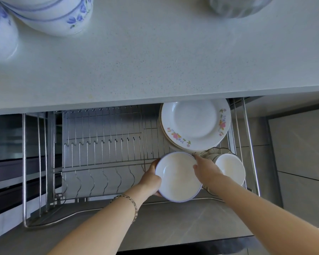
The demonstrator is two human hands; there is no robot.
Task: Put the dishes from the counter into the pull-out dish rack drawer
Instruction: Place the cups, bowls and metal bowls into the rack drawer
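Note:
A white bowl with a thin blue rim hangs over the right part of the pull-out wire dish rack. My left hand grips its left edge and my right hand grips its right edge. Behind the bowl lies a stack of white plates with pink flowers. To its right sits another white bowl, with a clear glass dish partly hidden behind it. On the counter at the far left stand white bowls with blue flower patterns.
A shiny metal pot stands at the counter's back right edge. The rack's left and middle wire slots hold nothing. The counter edge overhangs the back of the drawer. Grey floor tiles show below the rack.

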